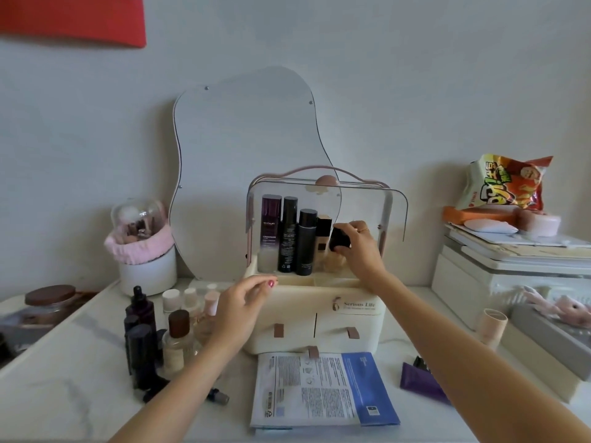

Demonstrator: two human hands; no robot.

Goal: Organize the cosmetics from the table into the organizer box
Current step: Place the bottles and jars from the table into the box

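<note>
Organizer box (319, 310) holds four bottles beside right hand (358, 247), fingers gripping a dark jar (339, 239); left hand (243, 302) relaxed, bottles (166, 330) beneath still unsorted.

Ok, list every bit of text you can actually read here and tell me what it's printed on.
"Serious Life": front of the cream organizer box; the smaller line beneath is too blurred.
"REVITALIFT": purple bottle in the organizer's top compartment; its lower lines are unreadable.
Black bottle beside it: label text too small.
Sheet mask packet on the table: dense print, unreadable.
Snack bag at right: large stylized lettering, not legible.
</note>
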